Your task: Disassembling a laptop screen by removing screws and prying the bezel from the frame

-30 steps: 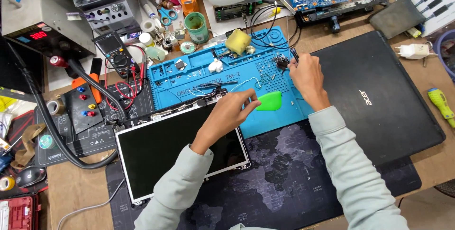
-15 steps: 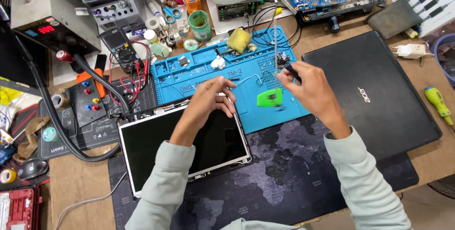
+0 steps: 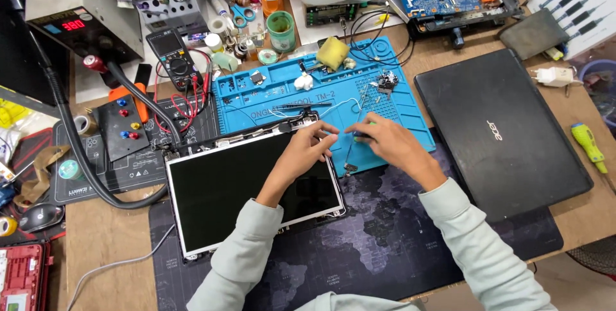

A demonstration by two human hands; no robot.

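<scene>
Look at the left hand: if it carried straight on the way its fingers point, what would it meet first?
Probably the right hand: the left hand points rightward over the screen panel's corner, fingertips almost meeting it above the blue mat.

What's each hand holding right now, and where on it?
Right hand pinches a small green tool at its fingertips; the exact grip point is hidden. Left hand rests over the bare laptop screen panel, fingertips beside the tool, clamping nothing visible.

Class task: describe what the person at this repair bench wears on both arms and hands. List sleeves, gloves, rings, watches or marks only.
Both arms are covered by long, loose, pale grey-green sleeves of soft fabric that end at the wrists. The left hand and right hand are bare: no gloves show, and no ring, watch or strap is visible. The sleeves carry no visible print or marking.
</scene>
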